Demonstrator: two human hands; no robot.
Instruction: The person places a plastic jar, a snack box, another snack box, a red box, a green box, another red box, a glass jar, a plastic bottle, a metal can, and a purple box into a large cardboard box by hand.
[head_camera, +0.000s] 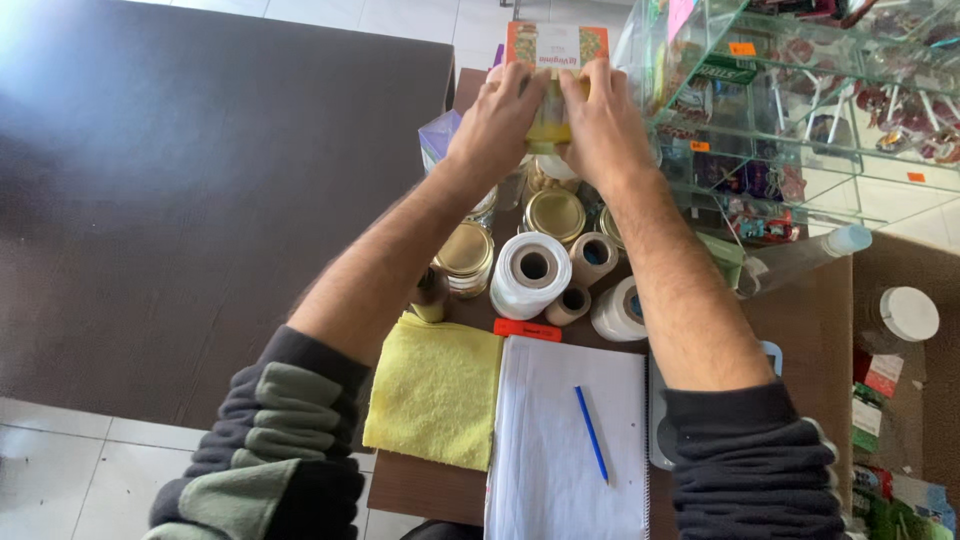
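Together, left hand (497, 118) and right hand (603, 122) clamp fingers around a yellow plastic bottle (551, 122) above gold-lidded jars (555, 213).

the notebook (560, 440) lies nearest on the table (800, 310), a pen (591, 434) on it and a cloth (437, 388) to its left. beyond them stand paper rolls (531, 270), then jars (555, 213). far right stands a glass case (800, 100).

**A crowded brown surface**

The brown wooden surface (800, 300) carries gold-lidded jars (556, 213), paper rolls (530, 272), a yellow cloth (437, 388), an orange cutter (527, 329), and an open notebook (560, 440) with a blue pen (591, 433) on it.
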